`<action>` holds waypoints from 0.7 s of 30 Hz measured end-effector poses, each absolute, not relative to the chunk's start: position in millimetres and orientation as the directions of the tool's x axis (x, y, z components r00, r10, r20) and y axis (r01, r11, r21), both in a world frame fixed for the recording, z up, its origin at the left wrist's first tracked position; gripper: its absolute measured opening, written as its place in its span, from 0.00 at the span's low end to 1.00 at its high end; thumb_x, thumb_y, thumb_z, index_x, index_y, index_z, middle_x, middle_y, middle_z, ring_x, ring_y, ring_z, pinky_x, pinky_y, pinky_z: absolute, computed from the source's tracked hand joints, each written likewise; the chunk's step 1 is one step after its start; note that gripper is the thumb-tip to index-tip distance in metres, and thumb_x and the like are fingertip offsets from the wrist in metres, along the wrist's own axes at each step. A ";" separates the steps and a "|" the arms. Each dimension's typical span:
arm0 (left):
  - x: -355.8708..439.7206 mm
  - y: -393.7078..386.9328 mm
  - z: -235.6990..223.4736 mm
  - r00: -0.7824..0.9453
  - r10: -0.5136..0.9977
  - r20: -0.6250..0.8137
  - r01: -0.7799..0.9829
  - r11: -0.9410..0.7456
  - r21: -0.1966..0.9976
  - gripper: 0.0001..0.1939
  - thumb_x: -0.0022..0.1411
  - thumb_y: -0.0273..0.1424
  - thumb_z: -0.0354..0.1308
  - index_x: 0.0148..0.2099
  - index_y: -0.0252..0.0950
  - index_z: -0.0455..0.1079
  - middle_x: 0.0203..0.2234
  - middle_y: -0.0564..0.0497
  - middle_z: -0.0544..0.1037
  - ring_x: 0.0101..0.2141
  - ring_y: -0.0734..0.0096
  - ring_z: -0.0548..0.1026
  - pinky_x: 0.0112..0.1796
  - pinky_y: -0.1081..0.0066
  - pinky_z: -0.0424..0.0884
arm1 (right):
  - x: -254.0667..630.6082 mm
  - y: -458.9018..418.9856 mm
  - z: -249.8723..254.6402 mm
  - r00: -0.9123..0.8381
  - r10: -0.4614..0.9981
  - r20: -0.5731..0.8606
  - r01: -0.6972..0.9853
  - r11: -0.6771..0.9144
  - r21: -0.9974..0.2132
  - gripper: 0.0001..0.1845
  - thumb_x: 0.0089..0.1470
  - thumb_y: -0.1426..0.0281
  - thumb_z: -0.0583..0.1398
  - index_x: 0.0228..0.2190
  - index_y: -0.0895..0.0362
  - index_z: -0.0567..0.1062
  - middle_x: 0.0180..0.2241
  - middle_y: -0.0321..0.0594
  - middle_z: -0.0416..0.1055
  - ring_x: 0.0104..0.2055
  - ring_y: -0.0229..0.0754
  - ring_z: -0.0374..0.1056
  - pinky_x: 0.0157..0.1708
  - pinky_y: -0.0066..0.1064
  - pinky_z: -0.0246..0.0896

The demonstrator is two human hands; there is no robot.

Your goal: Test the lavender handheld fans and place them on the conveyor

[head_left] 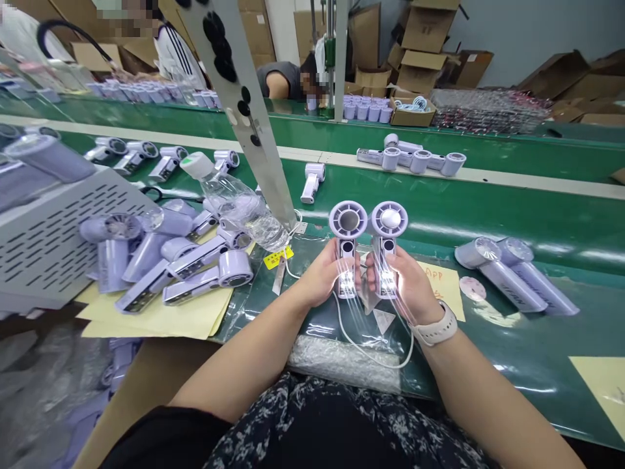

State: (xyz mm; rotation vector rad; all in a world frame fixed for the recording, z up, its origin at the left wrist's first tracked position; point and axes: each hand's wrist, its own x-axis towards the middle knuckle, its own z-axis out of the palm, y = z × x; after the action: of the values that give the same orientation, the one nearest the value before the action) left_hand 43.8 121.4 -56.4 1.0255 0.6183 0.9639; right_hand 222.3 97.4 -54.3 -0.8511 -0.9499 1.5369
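My left hand (323,275) is wrapped round the handle of a purple handheld fan (347,223), its round grille facing me. Close beside it, a second purple handheld fan (389,221) stands upright in my right hand (415,286), which wears a white watch on the wrist. The thumbs lie on the fronts of the two handles, below a dark round spot on each. A white cable (342,326) loops below the hands over the bench. Under the right hand lies a yellow paper with handwriting (449,286), partly covered.
A pile of purple fans (195,260) and a grey slotted box (63,234) stand left, near a tilted plastic bottle (239,205). A metal post (254,124) rises ahead. Two fans (512,273) lie right. More fans rest on the green conveyor (537,202); co-workers sit beyond.
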 end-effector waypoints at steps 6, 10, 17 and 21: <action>42.3 119.0 -53.2 0.435 0.899 0.049 -0.423 0.156 0.893 0.25 0.57 0.44 0.70 0.47 0.40 0.62 0.34 0.53 0.77 0.27 0.67 0.77 0.29 0.65 0.74 | 223.0 95.6 -49.9 -0.165 0.986 -0.014 -0.413 -0.082 -0.907 0.16 0.55 0.55 0.68 0.34 0.54 0.77 0.27 0.36 0.75 0.24 0.38 0.69 0.23 0.31 0.70; 39.4 119.3 -53.4 0.379 0.925 0.027 -0.373 0.126 0.919 0.27 0.57 0.45 0.71 0.49 0.39 0.61 0.43 0.47 0.80 0.32 0.62 0.82 0.32 0.63 0.76 | 224.4 94.8 -49.1 -0.087 0.996 -0.013 -0.430 -0.049 -0.901 0.16 0.52 0.57 0.71 0.35 0.53 0.75 0.30 0.35 0.77 0.24 0.37 0.70 0.20 0.27 0.67; 36.5 117.8 -53.8 0.299 0.952 0.069 -0.437 0.072 0.896 0.31 0.60 0.60 0.62 0.47 0.43 0.56 0.29 0.53 0.83 0.24 0.61 0.83 0.26 0.65 0.76 | 220.4 88.3 -38.8 -0.275 0.957 -0.087 -0.566 -0.234 -0.790 0.28 0.57 0.42 0.66 0.41 0.55 0.82 0.35 0.43 0.82 0.34 0.46 0.80 0.40 0.40 0.80; 35.0 108.0 -49.4 0.375 0.910 0.178 -0.542 0.060 0.838 0.25 0.65 0.54 0.60 0.49 0.44 0.56 0.31 0.54 0.83 0.25 0.61 0.84 0.29 0.62 0.79 | 212.6 78.1 -30.6 -0.197 0.977 -0.078 -0.588 -0.181 -0.788 0.21 0.56 0.48 0.70 0.41 0.51 0.84 0.45 0.43 0.84 0.47 0.53 0.81 0.45 0.44 0.81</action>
State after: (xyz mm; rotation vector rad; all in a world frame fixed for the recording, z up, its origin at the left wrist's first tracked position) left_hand 35.0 108.0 -49.4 0.9968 0.4581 1.1588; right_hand 212.6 78.1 -30.6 -0.7227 -0.7520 1.6654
